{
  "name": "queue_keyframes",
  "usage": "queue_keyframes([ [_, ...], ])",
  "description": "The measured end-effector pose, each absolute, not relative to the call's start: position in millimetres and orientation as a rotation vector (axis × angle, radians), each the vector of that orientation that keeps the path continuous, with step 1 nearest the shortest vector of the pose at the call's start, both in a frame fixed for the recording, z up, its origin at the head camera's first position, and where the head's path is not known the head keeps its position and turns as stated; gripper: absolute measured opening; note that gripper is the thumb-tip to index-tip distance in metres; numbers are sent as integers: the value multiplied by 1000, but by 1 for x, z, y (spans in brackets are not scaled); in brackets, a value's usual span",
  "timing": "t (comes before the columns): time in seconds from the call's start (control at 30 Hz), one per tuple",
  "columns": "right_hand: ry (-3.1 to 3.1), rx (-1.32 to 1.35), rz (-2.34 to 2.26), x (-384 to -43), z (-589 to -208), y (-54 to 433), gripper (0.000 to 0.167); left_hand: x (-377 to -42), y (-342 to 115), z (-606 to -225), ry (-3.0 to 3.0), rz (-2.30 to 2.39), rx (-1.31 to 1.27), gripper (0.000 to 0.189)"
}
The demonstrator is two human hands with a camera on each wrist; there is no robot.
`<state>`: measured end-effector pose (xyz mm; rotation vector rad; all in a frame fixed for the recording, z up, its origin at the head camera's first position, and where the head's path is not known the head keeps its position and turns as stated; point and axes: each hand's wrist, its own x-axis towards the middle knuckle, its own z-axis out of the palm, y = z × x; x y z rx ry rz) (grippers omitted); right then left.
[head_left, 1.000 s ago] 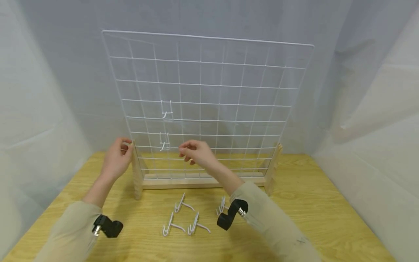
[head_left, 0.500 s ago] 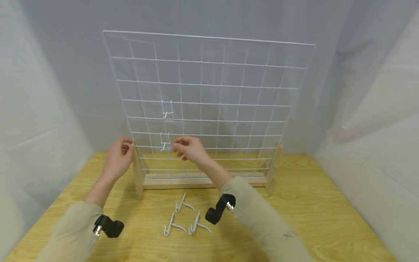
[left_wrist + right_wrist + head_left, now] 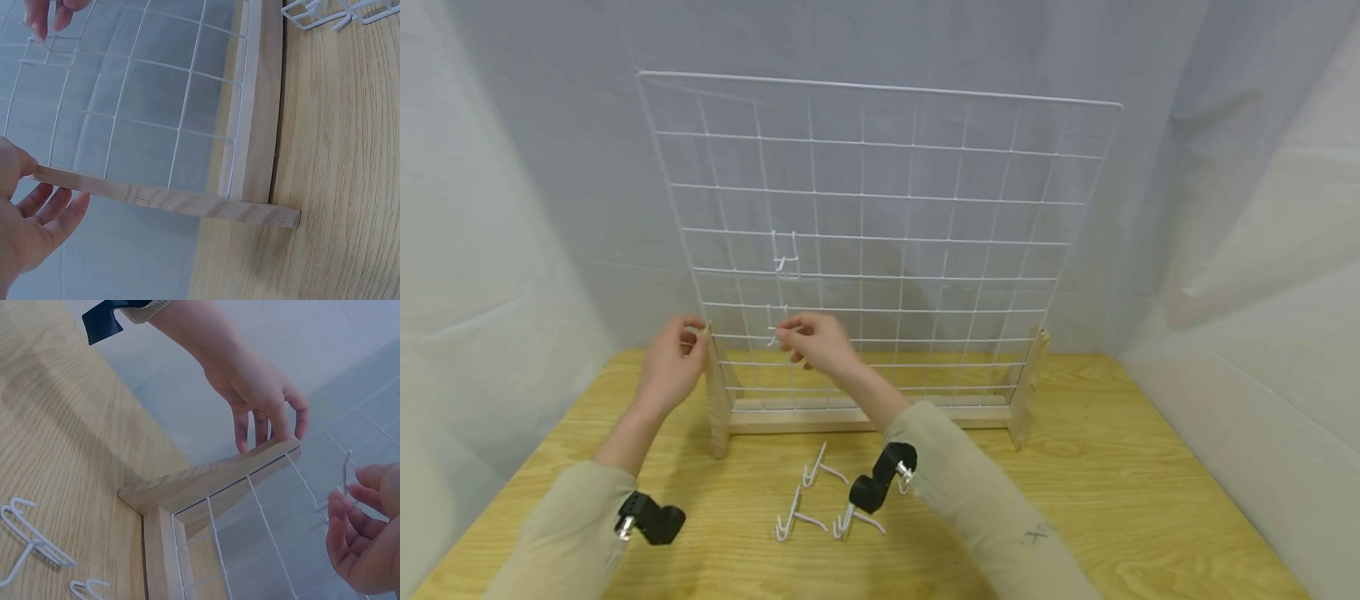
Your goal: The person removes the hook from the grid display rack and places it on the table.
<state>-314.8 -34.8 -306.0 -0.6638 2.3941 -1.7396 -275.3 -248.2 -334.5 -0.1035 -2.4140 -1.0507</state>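
Note:
A white wire grid panel (image 3: pixel 880 87) stands upright in a wooden stand (image 3: pixel 805 422). Two white wire hooks hang on its left part, an upper hook (image 3: pixel 786 260) and a lower hook (image 3: pixel 771 333). My right hand (image 3: pixel 820 346) is at the lower one; in the right wrist view its thumb and forefinger pinch the prong (image 3: pixel 347 467), while the fingers hide much of that hook. With thumb and fingers, my left hand (image 3: pixel 672 367) grips the top of the stand's left wooden upright (image 3: pixel 169 192).
Several loose white hooks lie on the wood-grain table (image 3: pixel 1120 500) in front of the stand, among them a front left hook (image 3: pixel 792 517) and a back hook (image 3: pixel 816 467). One is mostly behind the right wrist camera (image 3: pixel 876 483). Pale sheets (image 3: pixel 1225 250) surround the table.
My right hand has moved left across the grid to the lower hook and now pinches its prong. The left hand has stayed on the upright.

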Motion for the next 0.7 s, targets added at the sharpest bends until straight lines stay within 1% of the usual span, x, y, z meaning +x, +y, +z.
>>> queue_keyframes([
  [0.37, 2427, -630, -1747, -313, -306, -38, 19, -276, -248, -335, -2424, -1068, -107, 29],
  [0.7, 2436, -667, -1760, -314, -305, -46, 17, -275, -248, -335, -2435, -1076, -102, 31],
])
